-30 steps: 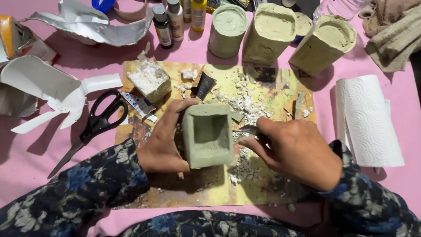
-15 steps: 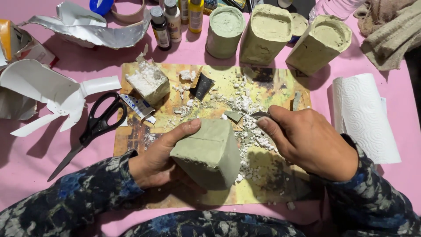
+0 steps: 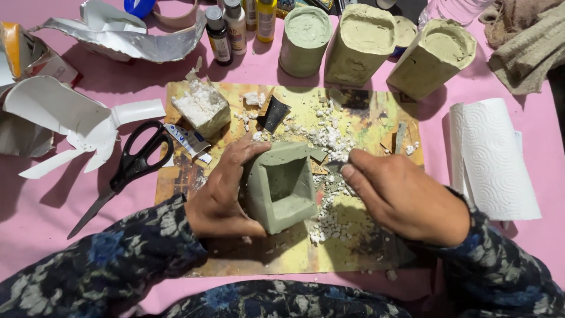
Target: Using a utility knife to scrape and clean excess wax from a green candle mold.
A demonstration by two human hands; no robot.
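Pink cloth covers the bench (image 3: pixel 35 200), with a stained yellow board (image 3: pixel 376 118) laid at its middle. On the board, a square green cast pot (image 3: pixel 281 187) is gripped by the left hand (image 3: pixel 220 191), fingers curled around its side, its hollow seen empty. The right hand (image 3: pixel 406 197) is closed on a small tool (image 3: pixel 334 166) beside the pot's rim. White crumbs (image 3: pixel 329 138) are scattered around. Three green moulded blocks (image 3: pixel 359 38) are stood behind, small paint bottles (image 3: pixel 235 23) to their left. Black scissors (image 3: pixel 132 168) and torn cartons (image 3: pixel 59 115) are seen left, a paper towel roll (image 3: pixel 488 159) right.

head view, looking down, close overhead
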